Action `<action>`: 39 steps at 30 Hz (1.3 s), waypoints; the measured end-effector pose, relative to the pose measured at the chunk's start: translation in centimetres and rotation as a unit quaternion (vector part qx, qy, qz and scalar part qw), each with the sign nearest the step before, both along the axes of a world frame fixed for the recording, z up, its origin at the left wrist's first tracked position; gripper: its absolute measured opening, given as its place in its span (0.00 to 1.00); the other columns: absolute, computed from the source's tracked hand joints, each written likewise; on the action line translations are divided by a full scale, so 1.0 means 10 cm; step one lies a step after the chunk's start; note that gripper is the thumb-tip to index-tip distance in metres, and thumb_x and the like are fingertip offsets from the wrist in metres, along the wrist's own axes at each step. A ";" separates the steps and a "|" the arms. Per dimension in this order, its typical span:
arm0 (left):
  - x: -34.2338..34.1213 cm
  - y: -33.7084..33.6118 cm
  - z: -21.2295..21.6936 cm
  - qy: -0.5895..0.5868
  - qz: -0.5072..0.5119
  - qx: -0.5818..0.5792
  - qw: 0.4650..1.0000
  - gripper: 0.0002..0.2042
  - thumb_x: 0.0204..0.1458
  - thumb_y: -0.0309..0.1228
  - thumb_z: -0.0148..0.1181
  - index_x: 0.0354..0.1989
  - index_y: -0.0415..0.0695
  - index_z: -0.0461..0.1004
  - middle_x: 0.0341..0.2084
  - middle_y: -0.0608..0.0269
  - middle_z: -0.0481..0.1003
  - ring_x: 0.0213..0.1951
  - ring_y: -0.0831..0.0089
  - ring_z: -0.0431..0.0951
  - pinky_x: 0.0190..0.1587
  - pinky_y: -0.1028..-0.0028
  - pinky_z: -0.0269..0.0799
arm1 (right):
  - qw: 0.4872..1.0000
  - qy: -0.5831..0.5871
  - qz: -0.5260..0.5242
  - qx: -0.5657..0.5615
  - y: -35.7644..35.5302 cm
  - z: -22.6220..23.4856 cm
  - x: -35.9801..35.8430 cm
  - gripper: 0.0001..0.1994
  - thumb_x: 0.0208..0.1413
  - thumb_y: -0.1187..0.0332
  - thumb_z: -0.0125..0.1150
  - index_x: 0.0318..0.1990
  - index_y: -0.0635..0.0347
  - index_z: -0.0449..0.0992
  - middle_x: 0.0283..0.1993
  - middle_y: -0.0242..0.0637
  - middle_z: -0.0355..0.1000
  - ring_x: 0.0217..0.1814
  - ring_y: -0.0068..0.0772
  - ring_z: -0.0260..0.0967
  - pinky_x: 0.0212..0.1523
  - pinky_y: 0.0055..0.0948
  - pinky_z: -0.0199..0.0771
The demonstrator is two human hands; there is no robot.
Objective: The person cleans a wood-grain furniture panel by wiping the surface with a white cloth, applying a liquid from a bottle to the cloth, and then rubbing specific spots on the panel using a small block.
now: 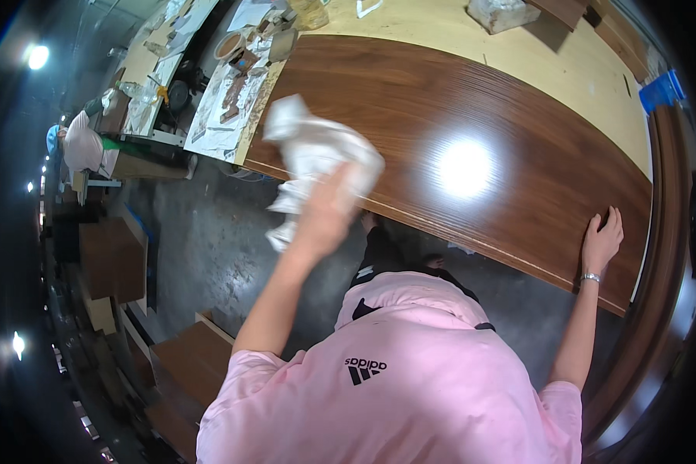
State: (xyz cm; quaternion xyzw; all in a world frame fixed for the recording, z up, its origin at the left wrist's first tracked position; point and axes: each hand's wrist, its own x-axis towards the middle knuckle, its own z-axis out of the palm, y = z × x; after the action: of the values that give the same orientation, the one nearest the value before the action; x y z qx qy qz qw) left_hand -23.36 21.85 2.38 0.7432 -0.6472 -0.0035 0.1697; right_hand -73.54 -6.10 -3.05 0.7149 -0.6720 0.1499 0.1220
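While left hand [329, 203] grips white rag [317, 155] (blurred), right hand [602, 238] flat, open, on brown panel [472, 116].

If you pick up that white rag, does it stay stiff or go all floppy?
Probably floppy: the white rag bunches in folds around the left hand, with a loose end dangling below. It looks light, lifted by one hand. On the glossy brown board it would likely slide easily.

Head cam looks steeply down, close over wood panel [472, 147].

White cloth [317, 151], dark brown wood-grained panel [456, 124], pink shirt [410, 371].
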 end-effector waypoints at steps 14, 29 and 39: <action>-0.06 -0.97 -0.02 -0.011 -0.271 -0.001 0.963 0.26 0.54 0.41 0.60 0.61 0.47 0.67 0.62 0.52 0.66 0.63 0.54 0.65 0.66 0.51 0.53 | 1.000 -0.020 0.004 -0.006 0.05 0.09 0.04 0.22 0.61 0.63 0.53 0.61 0.61 0.69 0.67 0.43 0.64 0.67 0.50 0.59 0.66 0.44 0.61; -0.83 -2.62 -0.54 0.065 -0.253 -0.052 0.964 0.29 0.60 0.43 0.53 0.66 0.38 0.61 0.68 0.47 0.58 0.70 0.52 0.54 0.73 0.56 0.42 | 0.999 -0.035 -0.007 0.001 0.08 0.23 0.27 0.21 0.61 0.67 0.50 0.60 0.64 0.68 0.67 0.44 0.63 0.68 0.49 0.57 0.66 0.44 0.59; -0.24 -2.07 -0.05 0.020 -0.189 0.107 0.976 0.22 0.53 0.38 0.60 0.54 0.40 0.71 0.47 0.46 0.73 0.51 0.49 0.72 0.57 0.54 0.65 | 0.998 -0.054 -0.022 0.005 0.17 0.38 0.21 0.22 0.58 0.68 0.53 0.59 0.66 0.69 0.66 0.47 0.64 0.68 0.52 0.58 0.68 0.44 0.58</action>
State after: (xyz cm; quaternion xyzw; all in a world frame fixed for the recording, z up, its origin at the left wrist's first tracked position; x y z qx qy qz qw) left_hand -25.78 1.14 1.84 0.6214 -0.7681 -0.1197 0.0984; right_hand -71.43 -4.39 0.78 0.6910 -0.6942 0.1825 0.0853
